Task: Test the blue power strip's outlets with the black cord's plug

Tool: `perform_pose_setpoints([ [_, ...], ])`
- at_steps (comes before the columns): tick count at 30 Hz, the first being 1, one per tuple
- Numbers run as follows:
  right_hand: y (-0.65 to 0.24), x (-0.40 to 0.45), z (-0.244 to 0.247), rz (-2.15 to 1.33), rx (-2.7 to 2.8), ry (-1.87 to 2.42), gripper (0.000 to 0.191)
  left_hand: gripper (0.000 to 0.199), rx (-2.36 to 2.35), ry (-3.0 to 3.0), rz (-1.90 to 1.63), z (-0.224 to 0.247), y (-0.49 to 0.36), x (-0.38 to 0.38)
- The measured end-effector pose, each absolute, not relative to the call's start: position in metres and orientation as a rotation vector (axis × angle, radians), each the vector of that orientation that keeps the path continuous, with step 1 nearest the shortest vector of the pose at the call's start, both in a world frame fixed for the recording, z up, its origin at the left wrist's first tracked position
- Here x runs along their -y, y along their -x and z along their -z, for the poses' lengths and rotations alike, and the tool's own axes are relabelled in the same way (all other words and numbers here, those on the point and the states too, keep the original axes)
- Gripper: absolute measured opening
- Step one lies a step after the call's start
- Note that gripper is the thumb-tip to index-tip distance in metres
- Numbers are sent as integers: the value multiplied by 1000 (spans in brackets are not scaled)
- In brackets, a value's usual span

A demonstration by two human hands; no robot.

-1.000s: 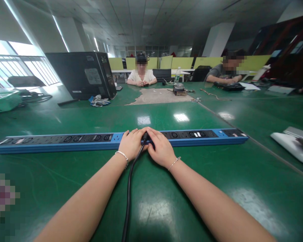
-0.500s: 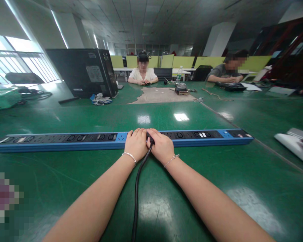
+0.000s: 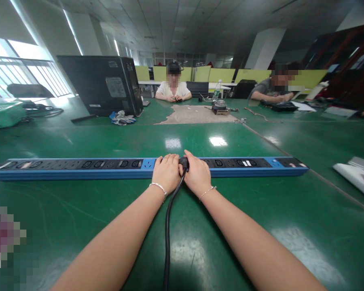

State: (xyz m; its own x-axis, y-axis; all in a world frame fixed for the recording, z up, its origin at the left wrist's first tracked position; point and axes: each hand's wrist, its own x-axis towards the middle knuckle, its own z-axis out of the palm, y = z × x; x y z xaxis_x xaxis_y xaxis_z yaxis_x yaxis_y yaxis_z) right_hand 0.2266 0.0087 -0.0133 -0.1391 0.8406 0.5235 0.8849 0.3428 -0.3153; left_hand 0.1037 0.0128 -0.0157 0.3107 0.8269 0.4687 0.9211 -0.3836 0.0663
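A black moulded plug with a thick, round black cable sits at the middle of a long, blue-sided power strip; its seating is hidden. The strip lies across a glossy green tabletop, its top lined with black sockets and two blue sections. The right hand grips the plug; the left hand lies over the strip just beside it, its grasp impossible to tell. Beyond stands a black boxy computer case.
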Motion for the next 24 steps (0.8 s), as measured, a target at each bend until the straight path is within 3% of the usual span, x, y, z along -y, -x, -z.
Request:
perform_pose_setpoints([
  [7, -227, -12, 9, -17, 1909, 1476, 31, 41, 1608, 2376, 644, 15, -105, -13],
  [12, -235, -20, 4, -129, 1531, 1288, 35, 57, 1594, 2363, 653, 16, -104, -13],
  [17, -292, -27, 2, -127, 1456, 1298, 32, 72, 1580, 2366, 637, 18, -102, -14],
  [24, -378, -23, 13, -175, 1452, 1428, 36, 75, 1567, 2378, 618, 20, -101, -17],
])
